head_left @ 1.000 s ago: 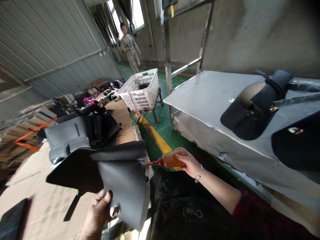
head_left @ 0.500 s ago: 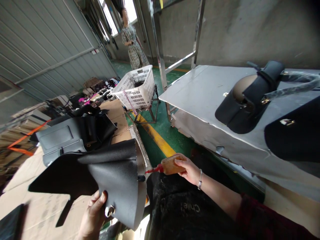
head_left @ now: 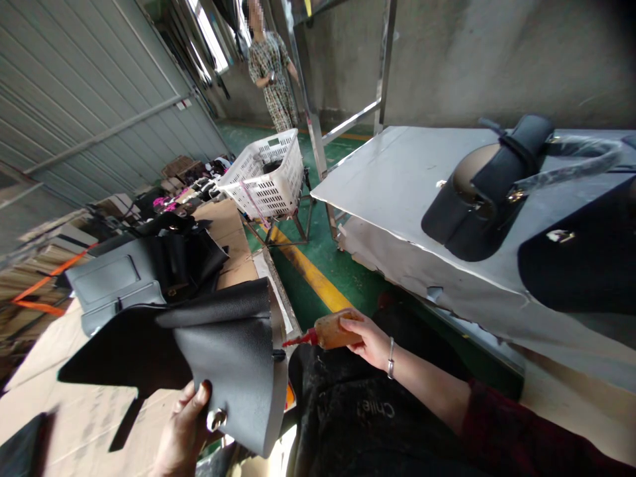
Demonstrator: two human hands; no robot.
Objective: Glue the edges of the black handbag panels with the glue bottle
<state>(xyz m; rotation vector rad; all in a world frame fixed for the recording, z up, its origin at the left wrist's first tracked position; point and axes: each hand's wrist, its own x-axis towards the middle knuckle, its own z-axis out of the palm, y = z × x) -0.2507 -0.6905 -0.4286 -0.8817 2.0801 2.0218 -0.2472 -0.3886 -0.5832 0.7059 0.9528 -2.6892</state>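
Observation:
A black leather bag piece (head_left: 228,358) with a round metal fitting (head_left: 216,419) is held up by my left hand (head_left: 186,424), its thumb on the outer face and the other fingers partly hidden. My right hand (head_left: 366,336) is wrapped round a small bottle of amber liquid (head_left: 334,330). The bottle's red nozzle (head_left: 301,338) points left, its tip close to the edge of the piece by a small dark tab (head_left: 279,355). Whether the tip touches the piece I cannot tell.
Grey and black bag parts (head_left: 114,278) lie on the cardboard-covered table (head_left: 238,255). Beyond it stands a white basket (head_left: 268,189) on a metal stand. On the right, a grey-topped table (head_left: 377,179) bears a black bag (head_left: 477,199). A person (head_left: 275,73) stands behind the basket.
My right hand and the bottle have moved slightly left, bringing the nozzle nearer the piece's edge. The standing person has shifted, and one arm now hangs out to the side.

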